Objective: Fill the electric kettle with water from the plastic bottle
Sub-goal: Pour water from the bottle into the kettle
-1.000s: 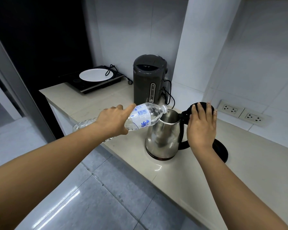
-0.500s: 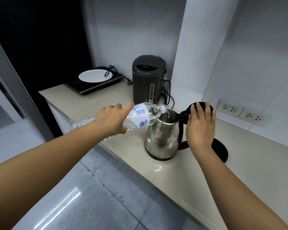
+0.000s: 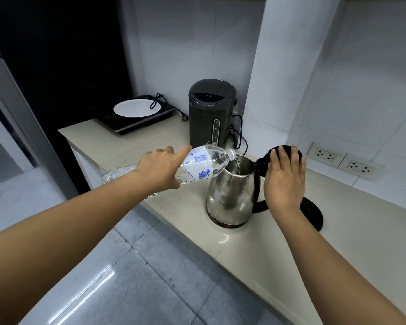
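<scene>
A steel electric kettle (image 3: pixel 230 195) with a black handle stands on the beige counter, off its round black base (image 3: pixel 313 215). Its black lid (image 3: pixel 285 151) is flipped up and back. My right hand (image 3: pixel 285 181) rests flat against the lid and the handle top, fingers straight, holding the lid back. My left hand (image 3: pixel 159 171) grips a clear plastic bottle (image 3: pixel 203 166) with a white and blue label, tipped almost level. The bottle's uncapped mouth is over the kettle's opening and a thin stream of water runs down inside.
A tall dark grey water boiler (image 3: pixel 210 113) stands just behind the kettle, its cord coiled beside it. Farther left lies a black induction hob (image 3: pixel 131 119) with a white plate (image 3: pixel 137 108). Two wall sockets (image 3: pixel 345 160) sit at the right. The counter's front edge (image 3: pixel 220 256) runs diagonally above the tiled floor.
The bottle has tipped a little further and its mouth has moved over the kettle's opening; water now streams in. My right hand has stayed on the lid.
</scene>
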A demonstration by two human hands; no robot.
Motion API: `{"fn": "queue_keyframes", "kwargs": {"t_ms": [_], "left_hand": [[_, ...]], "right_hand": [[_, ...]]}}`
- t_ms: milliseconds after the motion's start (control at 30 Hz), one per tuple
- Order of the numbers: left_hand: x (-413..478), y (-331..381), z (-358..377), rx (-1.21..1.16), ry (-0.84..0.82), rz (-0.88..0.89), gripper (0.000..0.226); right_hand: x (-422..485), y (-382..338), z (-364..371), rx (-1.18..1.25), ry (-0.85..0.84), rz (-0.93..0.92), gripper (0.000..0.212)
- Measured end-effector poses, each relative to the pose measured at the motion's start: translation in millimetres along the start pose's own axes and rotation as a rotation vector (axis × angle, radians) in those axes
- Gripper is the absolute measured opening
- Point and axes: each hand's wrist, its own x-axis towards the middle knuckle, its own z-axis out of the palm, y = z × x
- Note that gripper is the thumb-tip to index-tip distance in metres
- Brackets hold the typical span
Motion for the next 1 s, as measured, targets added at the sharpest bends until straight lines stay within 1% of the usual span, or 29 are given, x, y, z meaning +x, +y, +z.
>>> {"fn": "queue_keyframes", "kwargs": {"t_ms": [200, 1000], "left_hand": [[-0.6, 0.2, 0.6, -0.011, -0.005, 0.003, 0.094], [1.5, 1.0, 1.4, -0.005, 0.007, 0.007, 0.093]], "right_hand": [[0.3, 1.2, 0.3, -0.015, -0.012, -0.003, 0.04], [0.3, 0.2, 1.0, -0.023, 0.0, -0.002, 0.04]]}}
